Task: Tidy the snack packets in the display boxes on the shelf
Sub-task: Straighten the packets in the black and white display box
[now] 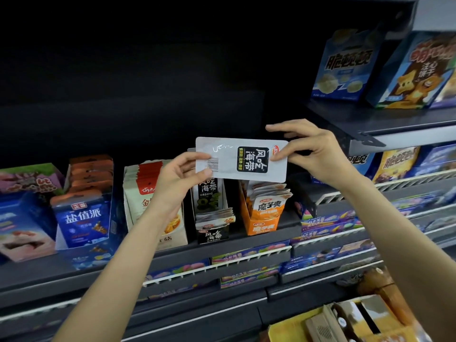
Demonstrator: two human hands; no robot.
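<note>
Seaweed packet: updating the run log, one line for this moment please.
seaweed packet sideways | left hand and right hand pinch ends | above black display box
</note>
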